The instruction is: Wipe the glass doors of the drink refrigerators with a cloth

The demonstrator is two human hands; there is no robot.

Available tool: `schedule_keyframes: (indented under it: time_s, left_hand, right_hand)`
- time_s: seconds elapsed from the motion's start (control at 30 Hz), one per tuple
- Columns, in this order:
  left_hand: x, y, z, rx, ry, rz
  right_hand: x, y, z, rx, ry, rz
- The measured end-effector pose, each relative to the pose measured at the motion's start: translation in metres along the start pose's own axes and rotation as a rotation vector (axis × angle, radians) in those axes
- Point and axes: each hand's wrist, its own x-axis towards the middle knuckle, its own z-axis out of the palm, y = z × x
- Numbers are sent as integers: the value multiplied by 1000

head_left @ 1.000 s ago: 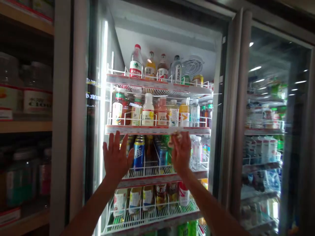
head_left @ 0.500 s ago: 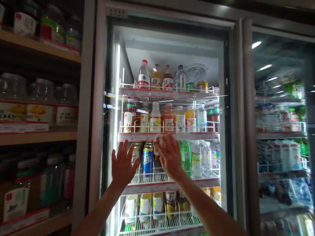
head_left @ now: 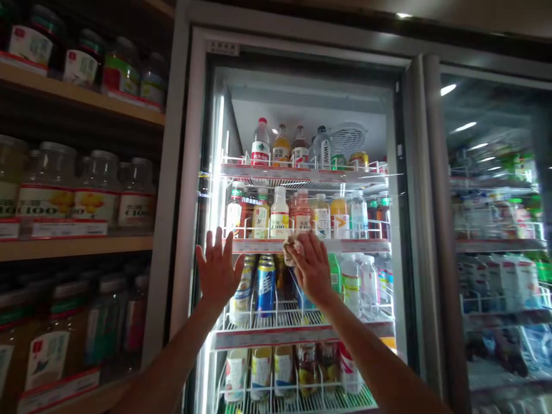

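A lit drinks cooler with a glass door fills the middle of the view. My left hand (head_left: 219,273) lies flat against the glass near the door's left side, fingers spread, holding nothing. A crumpled pale cloth (head_left: 293,249) is pressed to the glass under my right hand (head_left: 314,267), whose fingers cover part of it. Behind the glass, between my hands, a blue can (head_left: 266,287) stands on a wire shelf. Bottles line the shelf (head_left: 259,246) just above that can.
At the left, wooden shelves (head_left: 103,248) hold several jars and bottles with price strips. A metal door frame (head_left: 435,230) separates the middle cooler from a second glass-fronted one on the right, also stocked with drinks.
The view has shifted, so the cooler appears lower and slightly to the right. My right hand and the cloth have moved a little right in the picture; my left hand stays spread.
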Motion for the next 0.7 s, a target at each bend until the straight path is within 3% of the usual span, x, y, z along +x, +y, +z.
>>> schedule_keyframes:
  time_s: [0.07,0.17,0.23,0.3,0.4,0.47,0.53,0.63,0.7]
  left_hand:
    - [-3,-1,0,-1,-3,17]
    - [-5,-3,-1,19,-7,44]
    - [-5,-3,-1,29,-12,46]
    - [-5,-4,-2,28,-14,47]
    - [-5,-7,-4,23,-20,59]
    - [-6,-10,-5,16,-33,74]
    - [-7,-13,-7,5,-46,87]
    - [-7,-14,-8,-6,-54,93]
    - [-8,-14,-7,-7,-49,91]
  right_hand:
    - [0,7,-2,-27,2,17]
    - [8,35,-3,-90,196,237]
    - [15,33,1,-90,273,318]
    - [20,5,7,-47,200,233]
    - [17,-44,14,39,-27,-128]
    - [11,-44,13,43,-89,-207]
    - [5,-6,4,-10,-53,-47]
    - [5,88,-20,-121,127,371]
    - [11,137,-33,-180,220,527]
